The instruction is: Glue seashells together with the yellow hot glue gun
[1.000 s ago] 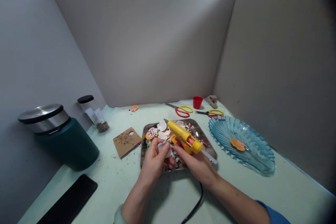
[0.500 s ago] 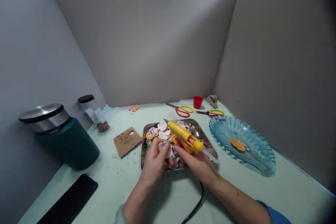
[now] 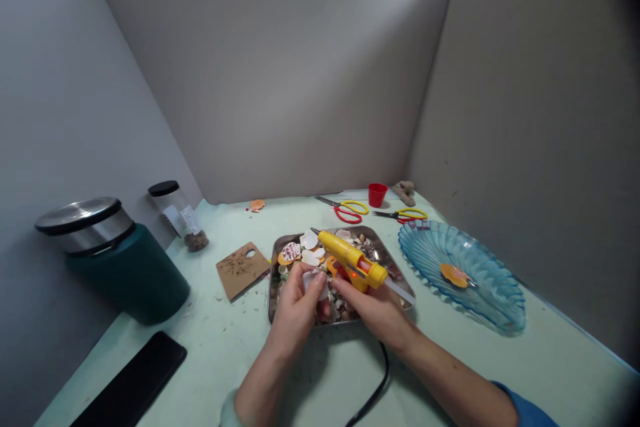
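My left hand [image 3: 296,307]: pinches one white shell [image 3: 310,278]; my right hand [image 3: 377,310]: clasps one yellow glue gun [image 3: 345,251], over a metal tray [image 3: 388,257]

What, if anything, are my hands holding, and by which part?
The right hand grips the yellow glue gun by its handle; the left hand pinches a white shell piece, thumb across its face.

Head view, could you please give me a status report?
Left hand pinching a white piece. Right hand gripping the yellow glue gun. Both hands and gun partly hiding the metal tray.
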A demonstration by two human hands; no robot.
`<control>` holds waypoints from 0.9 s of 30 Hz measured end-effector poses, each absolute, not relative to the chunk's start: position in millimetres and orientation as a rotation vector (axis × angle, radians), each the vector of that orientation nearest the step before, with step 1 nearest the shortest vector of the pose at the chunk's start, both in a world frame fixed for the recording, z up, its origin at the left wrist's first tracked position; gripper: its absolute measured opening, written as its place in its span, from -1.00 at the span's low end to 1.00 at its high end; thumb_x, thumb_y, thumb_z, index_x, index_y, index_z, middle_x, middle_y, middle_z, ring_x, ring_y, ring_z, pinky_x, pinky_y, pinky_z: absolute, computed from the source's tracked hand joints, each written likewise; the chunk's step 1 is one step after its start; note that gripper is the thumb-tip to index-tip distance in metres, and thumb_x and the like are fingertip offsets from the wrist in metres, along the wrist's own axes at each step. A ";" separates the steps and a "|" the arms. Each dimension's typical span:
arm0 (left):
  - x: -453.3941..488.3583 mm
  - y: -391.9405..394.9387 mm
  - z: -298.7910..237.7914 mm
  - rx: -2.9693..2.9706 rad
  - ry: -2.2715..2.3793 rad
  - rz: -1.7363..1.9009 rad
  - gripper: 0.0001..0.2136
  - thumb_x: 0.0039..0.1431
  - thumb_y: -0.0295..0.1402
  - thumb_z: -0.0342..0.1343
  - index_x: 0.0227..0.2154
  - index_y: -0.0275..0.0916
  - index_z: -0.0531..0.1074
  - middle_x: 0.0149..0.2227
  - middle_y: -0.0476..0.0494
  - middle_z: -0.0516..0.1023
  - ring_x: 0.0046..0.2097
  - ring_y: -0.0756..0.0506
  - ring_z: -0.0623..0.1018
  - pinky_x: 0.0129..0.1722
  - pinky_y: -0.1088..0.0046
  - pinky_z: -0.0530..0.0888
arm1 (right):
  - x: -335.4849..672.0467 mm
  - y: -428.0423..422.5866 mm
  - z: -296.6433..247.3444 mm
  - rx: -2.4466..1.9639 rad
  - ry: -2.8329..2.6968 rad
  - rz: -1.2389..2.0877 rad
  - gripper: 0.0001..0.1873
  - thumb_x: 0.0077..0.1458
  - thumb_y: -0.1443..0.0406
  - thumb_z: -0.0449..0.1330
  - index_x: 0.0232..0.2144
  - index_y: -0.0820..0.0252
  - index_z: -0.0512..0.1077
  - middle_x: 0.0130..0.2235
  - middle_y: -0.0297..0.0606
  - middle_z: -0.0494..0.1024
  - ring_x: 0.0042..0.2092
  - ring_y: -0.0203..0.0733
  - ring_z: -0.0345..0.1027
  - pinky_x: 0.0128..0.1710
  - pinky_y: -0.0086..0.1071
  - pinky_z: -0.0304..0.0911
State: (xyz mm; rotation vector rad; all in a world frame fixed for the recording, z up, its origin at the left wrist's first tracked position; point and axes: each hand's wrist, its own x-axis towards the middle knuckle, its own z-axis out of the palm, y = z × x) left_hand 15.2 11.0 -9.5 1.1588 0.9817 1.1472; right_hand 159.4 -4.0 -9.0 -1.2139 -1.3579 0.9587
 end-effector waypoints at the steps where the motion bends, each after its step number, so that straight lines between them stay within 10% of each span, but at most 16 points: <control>1: 15.2 10.8 -9.6 1.167 0.989 1.150 -0.57 0.02 0.07 0.20 -0.36 -0.18 0.23 -0.71 0.10 0.39 -0.68 0.06 0.31 -0.66 0.61 0.20 | 159.4 -4.4 -7.4 -1.209 -1.373 0.953 -0.80 0.11 0.17 0.20 -0.31 0.18 0.49 -0.45 -0.34 0.52 -0.41 -0.21 0.37 -0.42 -0.39 0.26; 27: 15.7 5.5 -2.0 1.203 1.039 1.153 -0.60 0.06 0.04 0.19 -0.37 -0.17 0.22 -0.70 0.13 0.35 -0.68 0.07 0.30 -0.66 0.62 0.19 | 159.4 -4.6 -0.8 -1.186 -1.416 1.000 -0.73 0.11 0.19 0.20 -0.14 0.14 0.53 -0.27 -0.28 0.63 -0.24 -0.07 0.50 -0.25 -0.30 0.38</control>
